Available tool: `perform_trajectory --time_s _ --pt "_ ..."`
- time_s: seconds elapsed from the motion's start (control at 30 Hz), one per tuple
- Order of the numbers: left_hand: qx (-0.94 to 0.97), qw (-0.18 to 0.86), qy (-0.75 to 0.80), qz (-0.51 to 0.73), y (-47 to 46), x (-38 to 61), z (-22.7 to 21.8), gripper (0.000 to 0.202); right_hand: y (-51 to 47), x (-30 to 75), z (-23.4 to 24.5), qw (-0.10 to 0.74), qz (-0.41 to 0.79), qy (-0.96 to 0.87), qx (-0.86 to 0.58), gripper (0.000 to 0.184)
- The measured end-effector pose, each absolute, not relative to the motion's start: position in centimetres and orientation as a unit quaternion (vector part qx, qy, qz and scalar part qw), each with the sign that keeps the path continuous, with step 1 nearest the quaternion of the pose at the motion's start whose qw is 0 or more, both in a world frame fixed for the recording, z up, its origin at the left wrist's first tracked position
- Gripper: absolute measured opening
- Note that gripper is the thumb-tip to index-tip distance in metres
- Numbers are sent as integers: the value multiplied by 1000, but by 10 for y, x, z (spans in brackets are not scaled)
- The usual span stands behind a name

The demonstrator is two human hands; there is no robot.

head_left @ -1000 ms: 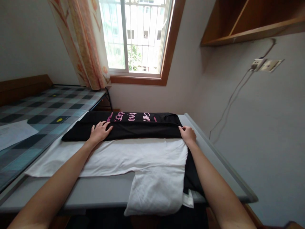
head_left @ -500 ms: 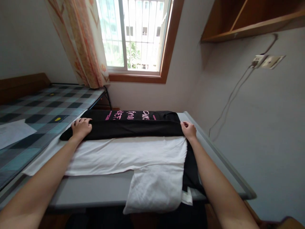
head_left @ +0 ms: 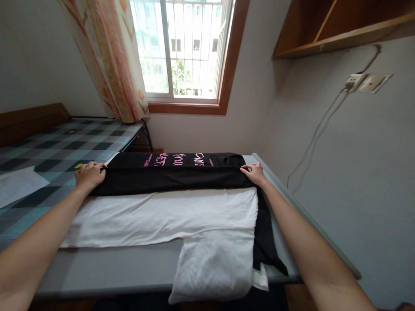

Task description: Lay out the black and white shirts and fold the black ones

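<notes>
A black shirt point(head_left: 175, 175) with pink lettering lies folded lengthwise across the far part of a grey table point(head_left: 113, 270). My left hand point(head_left: 88, 174) rests on the shirt's left end, fingers curled over the fold's edge. My right hand point(head_left: 254, 172) pinches the folded edge at the right end. Under the black shirt lies a white shirt point(head_left: 162, 214), whose sleeve hangs over the table's near edge.
A bed with a checked cover point(head_left: 48, 149) stands against the table's left side, with a white sheet point(head_left: 17, 183) on it. A curtained window point(head_left: 184, 47) is ahead. A wooden shelf point(head_left: 340, 30) and a wall socket with cable point(head_left: 359, 82) are at the right.
My left hand has slid left along the black shirt's fold, from near its middle to its left end. My right hand shifted slightly back at the right end.
</notes>
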State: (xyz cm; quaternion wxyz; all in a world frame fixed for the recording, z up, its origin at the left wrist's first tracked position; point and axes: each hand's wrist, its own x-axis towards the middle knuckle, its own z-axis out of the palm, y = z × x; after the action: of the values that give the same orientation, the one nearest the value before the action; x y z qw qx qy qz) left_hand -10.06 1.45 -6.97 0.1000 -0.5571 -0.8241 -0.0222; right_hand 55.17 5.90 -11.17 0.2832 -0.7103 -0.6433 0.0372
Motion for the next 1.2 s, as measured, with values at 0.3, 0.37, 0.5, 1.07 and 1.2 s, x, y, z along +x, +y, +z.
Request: perform_trajectory --time_s 0.3,0.37,0.5,1.07,1.2 --pt "-534 119 -835 -62 17 -84 -72 37 48 536 -97 248 -30 -632 -734 27" --pt "-541 146 -824 -86 17 -75 -72 37 41 525 -88 234 -76 -642 -726 25" --pt "-627 133 -754 -143 17 -27 -70 39 27 483 -72 276 -125 -693 -654 32" --pt "-727 21 -684 -60 -6 57 -101 58 7 440 -98 92 -33 -826 -555 66" --pt "-698 5 -715 -42 -4 30 -102 59 14 465 -101 64 -13 -818 -572 65"
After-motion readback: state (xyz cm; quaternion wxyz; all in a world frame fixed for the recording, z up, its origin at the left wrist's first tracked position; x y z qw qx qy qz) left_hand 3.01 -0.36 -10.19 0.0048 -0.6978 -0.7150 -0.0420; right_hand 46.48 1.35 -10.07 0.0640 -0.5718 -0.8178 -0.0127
